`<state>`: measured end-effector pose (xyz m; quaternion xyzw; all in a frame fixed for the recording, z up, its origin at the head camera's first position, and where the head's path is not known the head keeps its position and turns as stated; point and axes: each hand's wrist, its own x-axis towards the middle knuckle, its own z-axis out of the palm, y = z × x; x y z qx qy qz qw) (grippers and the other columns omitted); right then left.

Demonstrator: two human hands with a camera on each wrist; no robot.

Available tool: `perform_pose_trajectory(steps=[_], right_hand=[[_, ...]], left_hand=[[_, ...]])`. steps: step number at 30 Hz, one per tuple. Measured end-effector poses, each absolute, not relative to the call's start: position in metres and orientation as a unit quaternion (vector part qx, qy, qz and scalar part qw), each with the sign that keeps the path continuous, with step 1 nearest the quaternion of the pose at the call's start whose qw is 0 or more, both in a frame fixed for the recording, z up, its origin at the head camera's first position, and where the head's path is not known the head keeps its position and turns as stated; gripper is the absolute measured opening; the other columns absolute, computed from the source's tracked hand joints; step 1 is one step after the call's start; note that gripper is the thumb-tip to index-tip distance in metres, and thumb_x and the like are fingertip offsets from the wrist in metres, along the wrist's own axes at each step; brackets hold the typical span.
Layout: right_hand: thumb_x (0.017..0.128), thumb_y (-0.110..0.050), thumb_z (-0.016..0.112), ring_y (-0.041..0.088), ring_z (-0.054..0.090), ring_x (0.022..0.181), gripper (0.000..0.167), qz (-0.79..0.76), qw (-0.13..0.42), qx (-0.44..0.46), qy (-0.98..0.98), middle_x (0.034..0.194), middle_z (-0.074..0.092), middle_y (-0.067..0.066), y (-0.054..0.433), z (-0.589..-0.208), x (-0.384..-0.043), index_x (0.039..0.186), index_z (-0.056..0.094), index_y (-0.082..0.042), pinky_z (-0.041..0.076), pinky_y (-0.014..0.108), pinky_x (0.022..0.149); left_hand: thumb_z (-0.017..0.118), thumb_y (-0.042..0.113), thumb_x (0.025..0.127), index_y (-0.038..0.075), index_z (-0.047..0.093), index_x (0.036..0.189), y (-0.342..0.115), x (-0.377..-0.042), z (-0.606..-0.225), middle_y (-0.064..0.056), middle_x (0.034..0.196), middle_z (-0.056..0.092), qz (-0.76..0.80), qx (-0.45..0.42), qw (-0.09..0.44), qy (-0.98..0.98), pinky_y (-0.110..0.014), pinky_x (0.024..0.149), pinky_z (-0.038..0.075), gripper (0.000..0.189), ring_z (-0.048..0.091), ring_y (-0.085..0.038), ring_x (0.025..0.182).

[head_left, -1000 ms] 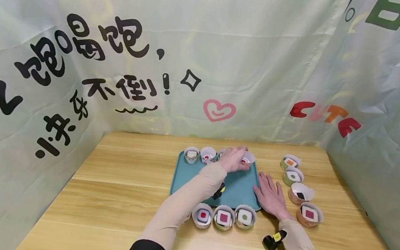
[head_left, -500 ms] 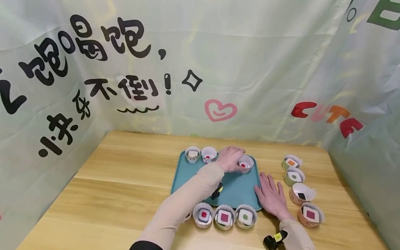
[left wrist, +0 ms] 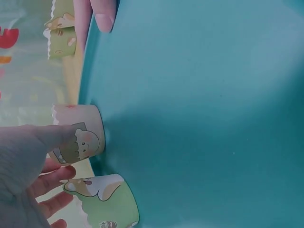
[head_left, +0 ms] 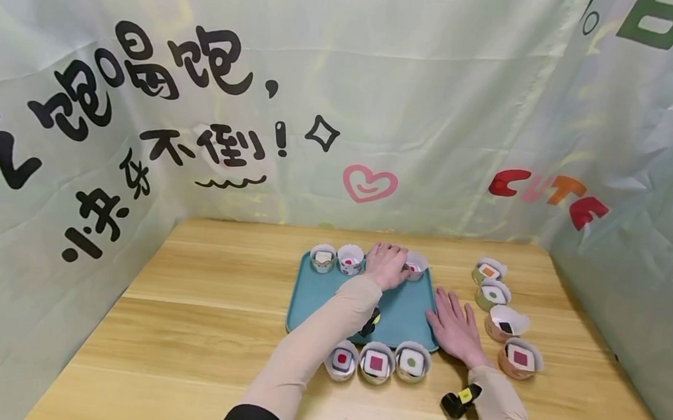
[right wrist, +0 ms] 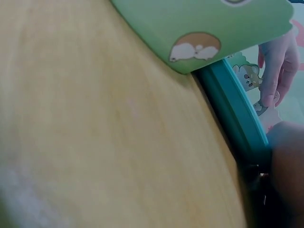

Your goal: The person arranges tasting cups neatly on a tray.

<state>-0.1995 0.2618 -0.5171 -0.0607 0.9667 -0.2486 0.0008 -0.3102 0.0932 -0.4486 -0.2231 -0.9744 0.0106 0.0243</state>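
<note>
At the back right of a blue-green tray (head_left: 319, 302), my left hand (head_left: 386, 266) pinches a pale paper cup (left wrist: 91, 118) with a cartoon figure printed on it. The thumb lies across the cup's near side, while the other fingers are partly hidden behind it. Beside those fingers stands a green paper cup (left wrist: 111, 204), concealed by the hand in the head view. Two more paper cups, left (head_left: 323, 260) and right (head_left: 350, 260), share that back row with small block-shaped pieces inside. My right hand (head_left: 455, 327) rests flat, fingers extended, against the tray's right edge.
Along the tray's near edge stand several paper cups (head_left: 377, 365) holding white blocks with coloured centres; my left sleeve crosses close by. Right of my right hand, another line of filled cups (head_left: 492, 295) runs down the wooden table (head_left: 179, 356). Fabric walls (head_left: 441, 112) surround the table.
The back-right cup came slightly nearer and left, then went back toward the tray's far edge. My left hand shifted left around it. The right hand stayed in place.
</note>
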Motion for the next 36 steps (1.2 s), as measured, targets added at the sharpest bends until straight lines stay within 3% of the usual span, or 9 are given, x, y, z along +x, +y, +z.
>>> perform_pose_trajectory(steps=[14, 28, 36], right_hand=[[0.109, -0.034, 0.034, 0.049, 0.01, 0.153, 0.063, -0.245, 0.005, -0.06, 0.968, 0.166, 0.018, 0.026, 0.262, -0.518, -0.201, 0.158, 0.022, 0.004, 0.003, 0.068, 0.12], [0.109, -0.035, 0.034, 0.049, 0.008, 0.153, 0.064, -0.253, 0.003, -0.065, 0.965, 0.166, 0.016, 0.026, 0.264, -0.52, -0.202, 0.158, 0.02, 0.004, -0.001, 0.068, 0.12], [0.109, -0.035, 0.034, 0.049, 0.007, 0.153, 0.065, -0.254, 0.008, -0.064, 0.965, 0.166, 0.016, 0.026, 0.264, -0.519, -0.202, 0.158, 0.019, 0.004, -0.002, 0.068, 0.12]], left_hand=[[0.06, 0.044, 0.1, 0.023, 0.048, 0.149, 0.078, -0.306, -0.442, 0.002, 0.147, 0.058, -0.022, -0.253, 0.036, -0.966, -0.035, 0.119, 0.036, 0.054, 0.051, -0.018, 0.138], [0.067, 0.032, 0.098, 0.015, 0.043, 0.152, 0.039, -0.302, -0.436, -0.006, 0.155, 0.048, -0.177, -0.268, -0.012, -0.947, -0.045, 0.124, 0.029, 0.063, 0.039, -0.027, 0.148], [0.067, 0.034, 0.097, 0.015, 0.042, 0.153, 0.019, -0.297, -0.432, -0.007, 0.155, 0.048, -0.251, -0.279, -0.024, -0.927, -0.044, 0.122, 0.033, 0.064, 0.042, -0.025, 0.146]])
